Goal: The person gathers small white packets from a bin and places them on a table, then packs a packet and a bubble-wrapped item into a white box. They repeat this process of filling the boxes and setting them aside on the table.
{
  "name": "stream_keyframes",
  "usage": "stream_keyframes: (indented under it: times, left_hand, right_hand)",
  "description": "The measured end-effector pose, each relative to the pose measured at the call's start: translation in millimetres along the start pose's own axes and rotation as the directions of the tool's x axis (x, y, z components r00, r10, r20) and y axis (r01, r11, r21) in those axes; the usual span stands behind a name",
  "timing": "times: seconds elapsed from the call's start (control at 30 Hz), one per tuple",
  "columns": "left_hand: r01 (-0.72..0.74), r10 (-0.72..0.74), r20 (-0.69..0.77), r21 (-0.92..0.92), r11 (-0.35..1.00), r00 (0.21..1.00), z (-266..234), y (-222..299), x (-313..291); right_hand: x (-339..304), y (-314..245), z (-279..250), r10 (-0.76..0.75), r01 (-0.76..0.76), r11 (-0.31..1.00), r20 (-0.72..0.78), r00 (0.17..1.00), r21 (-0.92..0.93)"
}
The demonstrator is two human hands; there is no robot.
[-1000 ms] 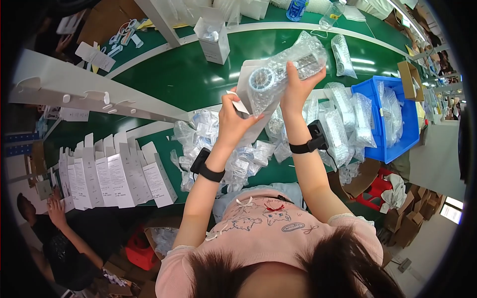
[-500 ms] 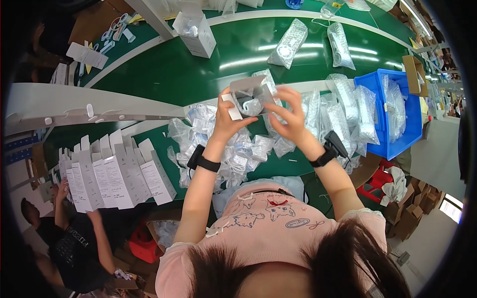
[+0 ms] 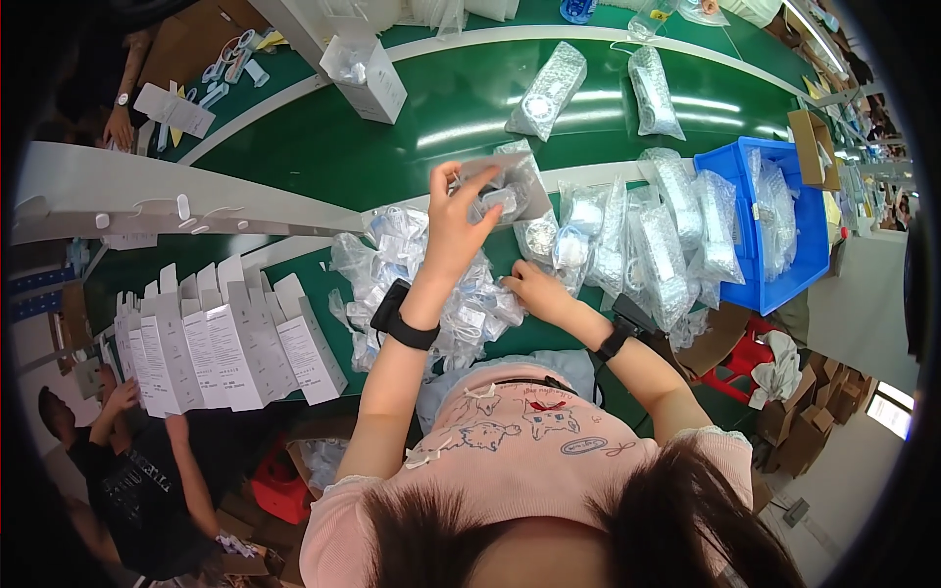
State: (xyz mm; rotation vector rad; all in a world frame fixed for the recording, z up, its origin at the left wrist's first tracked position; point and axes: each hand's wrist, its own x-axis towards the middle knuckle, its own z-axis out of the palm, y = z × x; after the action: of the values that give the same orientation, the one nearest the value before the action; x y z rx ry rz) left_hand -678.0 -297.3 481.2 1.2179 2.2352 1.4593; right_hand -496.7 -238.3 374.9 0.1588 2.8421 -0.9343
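Observation:
My left hand grips an open white box by its near-left side, thumb and fingers at its opening. Inside the box shows a greyish-white item, partly hidden by my fingers. My right hand reaches down to the right edge of a heap of small clear plastic bags with white parts in them. Its fingers are bent together on a small bag there; the fingertips are partly hidden. Just beyond that hand lie bubble-wrapped packs with round white parts.
Several upright white boxes stand at left, beside a co-worker in black. A blue bin holds bubble-wrapped packs at right. On the green conveyor rest a filled white box and two wrapped packs. A grey metal frame juts in from the left.
My right hand has left the box's opening and come down toward me to the small bags. My left hand has shifted its grip over the box's near side. Packs on the conveyor moved slightly left.

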Motion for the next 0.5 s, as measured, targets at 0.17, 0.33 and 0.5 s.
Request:
stream_keyframes:
  times: [0.17, 0.33, 0.5]
  left_hand:
    - [0.024, -0.024, -0.034, -0.008, 1.000, 0.999, 10, 9, -7]
    - [0.035, -0.023, -0.082, 0.155, 0.987, 0.996, -2, -1, -18]
    - [0.238, -0.231, -0.086, 0.080, 0.968, 0.969, -9, 1, -10]
  right_hand:
    - [-2, 3, 2, 0.024, -0.012, 0.990, -0.083, 0.996, 0.142]
    - [-10, -7, -33, 0.014, -0.023, 0.989, 0.061, 0.998, 0.146]
    - [-14, -10, -118, -0.123, 0.164, 0.966, -0.202, 0.972, 0.200]
